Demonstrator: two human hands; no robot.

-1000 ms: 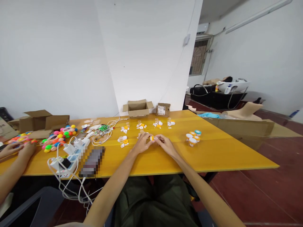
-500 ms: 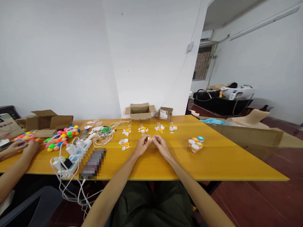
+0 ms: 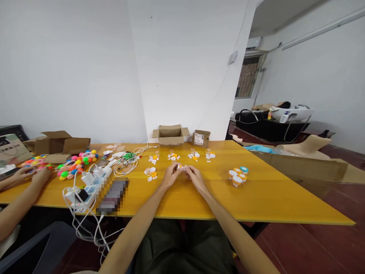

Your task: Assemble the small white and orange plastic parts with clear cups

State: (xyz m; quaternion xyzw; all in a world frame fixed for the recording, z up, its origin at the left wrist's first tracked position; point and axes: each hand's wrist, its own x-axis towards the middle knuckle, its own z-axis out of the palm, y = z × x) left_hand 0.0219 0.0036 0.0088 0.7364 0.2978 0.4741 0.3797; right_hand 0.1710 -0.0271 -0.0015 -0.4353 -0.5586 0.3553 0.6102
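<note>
Both hands meet over the yellow table (image 3: 273,198). My left hand (image 3: 171,175) is closed around a small white and orange piece (image 3: 179,166). The fingertips of my right hand (image 3: 195,176) pinch the right side of that piece, whose details are too small to tell. Just left of my hands lies a group of white and orange discs (image 3: 153,174) with a clear cup. Behind them, several similar small groups (image 3: 172,156) sit in a row. Right of my hands stand several lidded round containers (image 3: 237,179) with white, orange and teal tops.
An open cardboard box (image 3: 171,140) and a smaller box (image 3: 201,139) stand at the back. On the left are a power strip (image 3: 89,194) with cables, a blurred dark device (image 3: 112,196), colourful balls (image 3: 76,163) and another person's hands (image 3: 40,177).
The view has shifted slightly, so the scene sits a little further right. My fingers have moved slightly around the small piece, and more white shows between them.
</note>
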